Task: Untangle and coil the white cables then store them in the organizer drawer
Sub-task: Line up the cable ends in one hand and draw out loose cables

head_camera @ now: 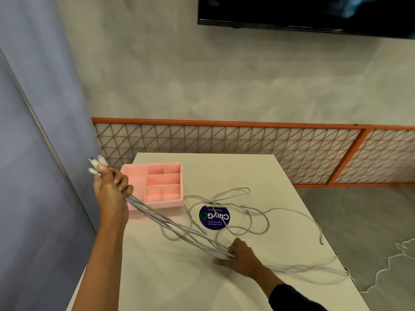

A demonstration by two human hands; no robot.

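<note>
The pink organizer drawer [166,204] sits at the far left corner of the surface [224,171], with bare room to its right. Just left of it, the raised left hand [110,189] grips the white cables [170,223], plug ends pointing up. The bundle slants taut down, nearer and rightward of the organizer, to the right hand [240,254], whose curled fingers clasp it. Loose loops spill over the right edge.
</note>
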